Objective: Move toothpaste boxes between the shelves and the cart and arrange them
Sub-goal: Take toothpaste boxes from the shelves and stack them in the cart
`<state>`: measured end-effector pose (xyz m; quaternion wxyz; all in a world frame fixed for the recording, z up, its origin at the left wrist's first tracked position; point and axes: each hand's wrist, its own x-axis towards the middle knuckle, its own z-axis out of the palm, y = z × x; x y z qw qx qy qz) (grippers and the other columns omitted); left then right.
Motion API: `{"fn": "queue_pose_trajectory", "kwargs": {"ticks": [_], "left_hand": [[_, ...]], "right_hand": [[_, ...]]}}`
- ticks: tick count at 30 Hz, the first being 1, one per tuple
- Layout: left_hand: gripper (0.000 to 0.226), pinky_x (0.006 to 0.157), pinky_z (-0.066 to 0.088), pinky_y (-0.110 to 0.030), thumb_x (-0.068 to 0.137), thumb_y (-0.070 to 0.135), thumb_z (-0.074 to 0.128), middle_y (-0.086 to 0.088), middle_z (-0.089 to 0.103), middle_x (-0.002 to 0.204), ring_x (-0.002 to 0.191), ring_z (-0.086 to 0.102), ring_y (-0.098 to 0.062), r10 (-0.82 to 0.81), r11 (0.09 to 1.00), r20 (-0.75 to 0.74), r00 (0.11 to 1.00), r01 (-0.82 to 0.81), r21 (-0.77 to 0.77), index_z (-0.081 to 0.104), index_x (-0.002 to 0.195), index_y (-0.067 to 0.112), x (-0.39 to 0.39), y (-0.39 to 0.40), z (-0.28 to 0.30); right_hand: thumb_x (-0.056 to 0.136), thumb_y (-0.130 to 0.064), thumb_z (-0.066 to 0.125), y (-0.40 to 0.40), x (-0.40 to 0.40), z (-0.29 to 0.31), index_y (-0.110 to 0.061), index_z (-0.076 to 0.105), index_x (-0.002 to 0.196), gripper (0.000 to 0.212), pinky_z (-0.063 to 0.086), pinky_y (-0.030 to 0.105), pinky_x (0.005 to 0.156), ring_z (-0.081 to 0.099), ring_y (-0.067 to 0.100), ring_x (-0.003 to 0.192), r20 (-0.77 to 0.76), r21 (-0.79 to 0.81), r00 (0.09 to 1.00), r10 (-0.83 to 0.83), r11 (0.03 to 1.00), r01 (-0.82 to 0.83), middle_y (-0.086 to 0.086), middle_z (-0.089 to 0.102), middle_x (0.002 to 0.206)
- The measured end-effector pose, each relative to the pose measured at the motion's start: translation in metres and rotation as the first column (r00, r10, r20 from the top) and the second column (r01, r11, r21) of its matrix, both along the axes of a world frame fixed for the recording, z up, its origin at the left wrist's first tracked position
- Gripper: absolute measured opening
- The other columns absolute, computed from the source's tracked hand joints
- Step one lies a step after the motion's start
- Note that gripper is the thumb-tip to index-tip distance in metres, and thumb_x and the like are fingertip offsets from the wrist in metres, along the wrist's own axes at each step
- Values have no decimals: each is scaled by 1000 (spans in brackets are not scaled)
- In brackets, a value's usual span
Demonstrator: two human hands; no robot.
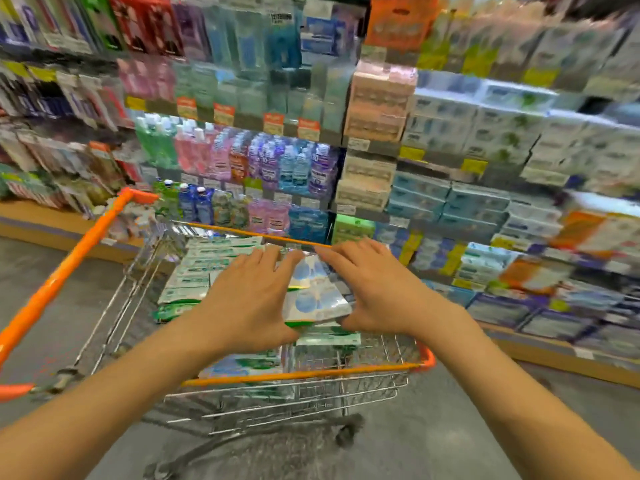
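At the far left, hanging racks (pixel 59 98) carry blurred packets, and below them the long orange plastic handle bar (pixel 59 271) of the cart runs diagonally up toward the shelves. Next to it stands the silver wire shopping cart with orange rim trim (pixel 304 374), on a grey floor (pixel 52 306). In the left part of its basket lie rows of white-and-green toothpaste boxes (pixel 204 265), stacked flat and close together.

The left hand (pixel 249 299) reaches into the basket with its fingers straight and spread, and it presses against the left side of a small stack of white boxes with blue round marks (pixel 313 292). This stack sits in the middle of the basket, on top of other green-and-white boxes. The right hand (pixel 374 292) presses the stack from the right side, also with its fingers straight, so the stack is held between both palms.

Behind the cart, the middle shelves hold coloured mouthwash bottles (pixel 242 161) in green, pink, purple and blue. At the right, the store shelves (pixel 485 174) are full of white, pale blue and orange cartons, which are too blurred to read.
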<state>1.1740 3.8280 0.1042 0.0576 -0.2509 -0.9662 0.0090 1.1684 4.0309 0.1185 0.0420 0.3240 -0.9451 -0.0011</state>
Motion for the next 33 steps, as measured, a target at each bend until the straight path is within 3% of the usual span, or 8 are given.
{"fn": "queue_pose_trajectory", "kwargs": {"ticks": [6,9,12,14,17,23,27,33], "left_hand": [[105,95,30,-34,65,77,45,1,35,128,118,38,-21,-22,999,143,989,25,-19,8,146,22,-65,35,-35],[103,95,31,-33,65,73,54,1,36,128,119,38,-20,5,996,208,978,-24,91,14,144,21,-105,45,-61],[97,89,33,-32,67,67,60,0,39,125,118,41,-20,9,980,237,972,-56,192,20,142,18,-141,55,-90],[100,88,34,-33,66,69,57,0,38,127,119,41,-21,-13,979,287,958,-47,201,19,142,17,-160,68,-107],[101,91,34,-35,69,71,59,-1,37,129,119,40,-21,-26,986,367,930,-38,165,18,143,17,-178,86,-134],[103,86,40,-34,69,70,63,-3,31,128,114,44,-23,-111,977,640,760,-33,209,17,142,15,-206,100,-192],[94,75,46,-33,69,66,65,0,33,130,107,53,-22,-31,946,770,637,-229,228,21,136,16,-220,108,-242],[60,71,51,-35,93,52,47,0,32,136,101,57,-21,194,934,708,679,-349,80,21,139,24,-224,114,-305]], "right_hand": [[77,-58,64,42,-32,-45,-25,3,151,100,-2,51,116,5,22,144,85,-137,924,-373,914,382,0,11,156],[68,-47,78,56,-53,-69,-17,9,151,112,21,45,115,20,23,141,418,-470,654,-631,466,750,4,20,154],[57,-49,83,50,-70,-102,-14,29,145,110,46,39,95,55,23,118,923,-382,365,-119,-184,906,8,52,135],[62,-41,75,43,-89,-124,-11,46,134,83,54,40,81,67,23,97,933,-186,270,237,-325,927,8,66,114],[81,-19,65,32,-121,-159,-11,54,124,45,59,42,59,71,19,76,880,-103,319,353,-512,853,5,71,97],[63,-14,71,33,-154,-234,-13,51,132,71,56,34,55,70,25,81,880,6,301,367,-642,767,14,67,116],[80,-3,65,46,-169,-276,-18,51,127,52,56,36,55,69,29,89,877,49,249,411,-593,804,11,68,112],[84,2,61,78,-194,-368,-4,40,135,56,54,32,47,69,19,64,940,106,153,306,-686,720,10,69,89]]}}
